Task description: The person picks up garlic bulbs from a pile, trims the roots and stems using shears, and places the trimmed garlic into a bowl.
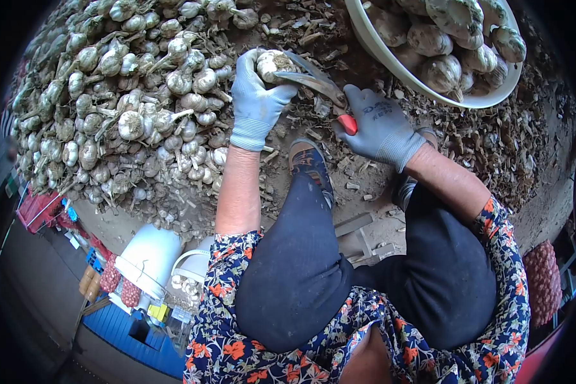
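My gloved left hand [256,96] is wrapped round a whitish garlic bulb [274,65], near the right edge of a large garlic heap. My gloved right hand [381,128] grips a pair of shears [323,86] by a red handle. The shears' two metal blades are spread apart and point left, their tips right at the bulb in my left hand. Part of the handle is hidden inside the right glove.
The heap of garlic bulbs [131,125] fills the upper left. A pale tub [381,64] of garlic stands at upper right. Cut stems [505,137] litter the ground. White buckets [150,249] stand at lower left; a red net sack [543,281] lies at right.
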{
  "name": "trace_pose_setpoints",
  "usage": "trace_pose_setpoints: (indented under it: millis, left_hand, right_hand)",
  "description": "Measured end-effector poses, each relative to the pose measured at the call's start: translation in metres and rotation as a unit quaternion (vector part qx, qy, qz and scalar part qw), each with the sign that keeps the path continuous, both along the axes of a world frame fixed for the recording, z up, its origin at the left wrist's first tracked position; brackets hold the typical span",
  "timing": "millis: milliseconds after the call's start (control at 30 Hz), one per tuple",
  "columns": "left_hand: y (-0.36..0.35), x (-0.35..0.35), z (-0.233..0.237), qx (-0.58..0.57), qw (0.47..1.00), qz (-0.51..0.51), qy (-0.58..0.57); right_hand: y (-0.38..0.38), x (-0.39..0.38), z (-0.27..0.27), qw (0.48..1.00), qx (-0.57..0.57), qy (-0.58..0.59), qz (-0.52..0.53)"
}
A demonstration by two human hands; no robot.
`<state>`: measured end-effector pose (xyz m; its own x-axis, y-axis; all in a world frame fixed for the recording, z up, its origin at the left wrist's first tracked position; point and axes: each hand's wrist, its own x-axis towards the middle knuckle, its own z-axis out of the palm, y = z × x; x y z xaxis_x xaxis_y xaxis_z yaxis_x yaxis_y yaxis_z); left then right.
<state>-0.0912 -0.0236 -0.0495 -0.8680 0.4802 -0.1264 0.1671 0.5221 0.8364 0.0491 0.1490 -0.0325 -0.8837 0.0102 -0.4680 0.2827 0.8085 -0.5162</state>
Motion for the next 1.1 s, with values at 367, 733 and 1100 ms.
trace_pose_setpoints:
  millis: [367, 733, 1100]
  left_hand:
    - [0.005, 0.005, 0.007, -0.051, 0.983, -0.049, 0.171]
    - [0.0, 0.007, -0.007, 0.336, 0.878, 0.063, -0.336]
    - [0.009, 0.027, -0.009, 0.46, 0.772, 0.175, -0.403]
  right_hand:
    - [0.001, -0.01, -0.005, 1.0, 0.013, 0.017, 0.02]
    - [0.021, 0.016, -0.013, 0.991, -0.05, -0.045, -0.115]
    - [0.007, 0.005, 0.003, 0.948, -0.204, -0.168, -0.177]
